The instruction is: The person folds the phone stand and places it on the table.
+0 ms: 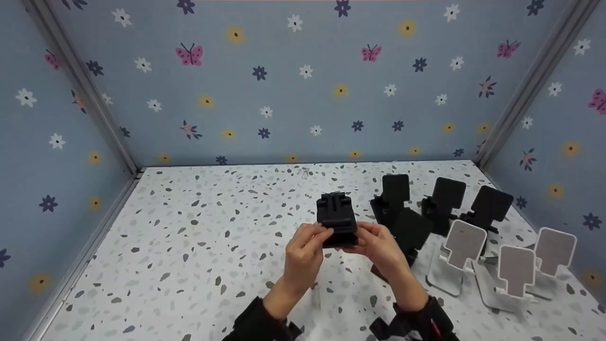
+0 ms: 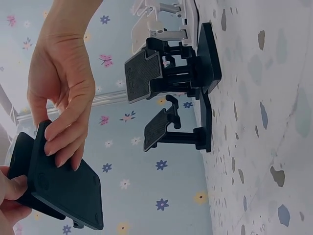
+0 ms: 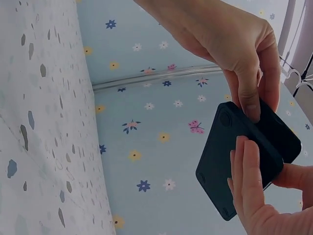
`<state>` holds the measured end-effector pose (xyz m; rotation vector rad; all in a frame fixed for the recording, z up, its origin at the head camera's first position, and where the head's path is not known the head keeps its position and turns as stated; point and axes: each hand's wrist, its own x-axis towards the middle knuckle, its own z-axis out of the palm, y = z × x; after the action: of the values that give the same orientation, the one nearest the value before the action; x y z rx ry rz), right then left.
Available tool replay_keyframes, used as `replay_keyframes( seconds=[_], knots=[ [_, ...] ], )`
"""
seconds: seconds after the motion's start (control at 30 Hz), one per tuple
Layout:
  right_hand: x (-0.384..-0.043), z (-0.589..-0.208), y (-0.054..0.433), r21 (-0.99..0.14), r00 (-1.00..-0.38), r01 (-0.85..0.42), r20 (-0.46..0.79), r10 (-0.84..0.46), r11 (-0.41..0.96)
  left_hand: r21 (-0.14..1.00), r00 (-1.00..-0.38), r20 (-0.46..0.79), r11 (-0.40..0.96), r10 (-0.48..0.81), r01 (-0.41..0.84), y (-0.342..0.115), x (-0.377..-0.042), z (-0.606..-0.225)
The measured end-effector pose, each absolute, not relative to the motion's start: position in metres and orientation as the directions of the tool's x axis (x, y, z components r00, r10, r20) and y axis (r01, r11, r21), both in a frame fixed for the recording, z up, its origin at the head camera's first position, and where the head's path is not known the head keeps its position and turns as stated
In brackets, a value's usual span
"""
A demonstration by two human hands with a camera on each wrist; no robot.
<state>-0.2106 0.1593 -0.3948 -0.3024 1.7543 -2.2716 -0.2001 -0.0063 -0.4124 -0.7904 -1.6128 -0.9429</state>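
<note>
A folded black phone stand (image 1: 336, 215) is held up over the table between both hands. My left hand (image 1: 303, 251) pinches its near left edge with thumb and fingers. On the other side my right hand (image 1: 381, 246) grips the near right edge. In the left wrist view the flat base (image 2: 68, 188) of the stand shows round pads at its corners, with the right hand's fingers laid across its edge. The right wrist view shows the phone stand (image 3: 234, 161) tilted, its two plates folded close together with a gap between them.
Several upright black phone stands (image 1: 396, 189) stand on the right of the speckled table (image 1: 189, 246). In front of them are three white phone stands (image 1: 516, 270) with grey pads, close to the right wall. Flower-patterned panels (image 1: 303, 85) enclose the table at the back and sides.
</note>
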Motion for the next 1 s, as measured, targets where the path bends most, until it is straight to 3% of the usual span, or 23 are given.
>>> replay_keyframes(
  seconds=[0.37, 0.53, 0.67, 0.8, 0.9, 1.0],
  knots=[
    [-0.215, -0.395, 0.162, -0.955, -0.945, 0.154, -0.067, -0.321, -0.254, 0.097, -0.154, 0.985, 0.494, 0.075, 0.864, -0.007, -0.199, -0.42],
    [-0.216, -0.397, 0.164, -0.965, -0.952, 0.133, -0.061, -0.3, -0.224, 0.102, -0.18, 0.978, 0.505, 0.107, 0.857, -0.006, -0.198, -0.425],
    [-0.216, -0.398, 0.166, -0.968, -0.968, 0.12, -0.065, -0.241, -0.22, 0.17, -0.272, 0.953, 0.511, 0.131, 0.843, -0.005, -0.196, -0.427],
    [-0.216, -0.397, 0.167, -0.972, -0.977, 0.099, -0.055, -0.204, -0.211, 0.345, -0.41, 0.909, 0.412, 0.08, 0.844, -0.005, -0.193, -0.426],
    [-0.215, -0.396, 0.168, -0.964, -0.982, 0.091, -0.046, -0.183, -0.249, 0.55, -0.572, 0.82, 0.278, -0.005, 0.787, -0.005, -0.19, -0.423],
    [-0.213, -0.393, 0.168, -0.953, -0.985, 0.089, -0.041, -0.169, -0.289, 0.768, -0.767, 0.639, 0.116, -0.058, 0.63, -0.005, -0.186, -0.42]
  ],
)
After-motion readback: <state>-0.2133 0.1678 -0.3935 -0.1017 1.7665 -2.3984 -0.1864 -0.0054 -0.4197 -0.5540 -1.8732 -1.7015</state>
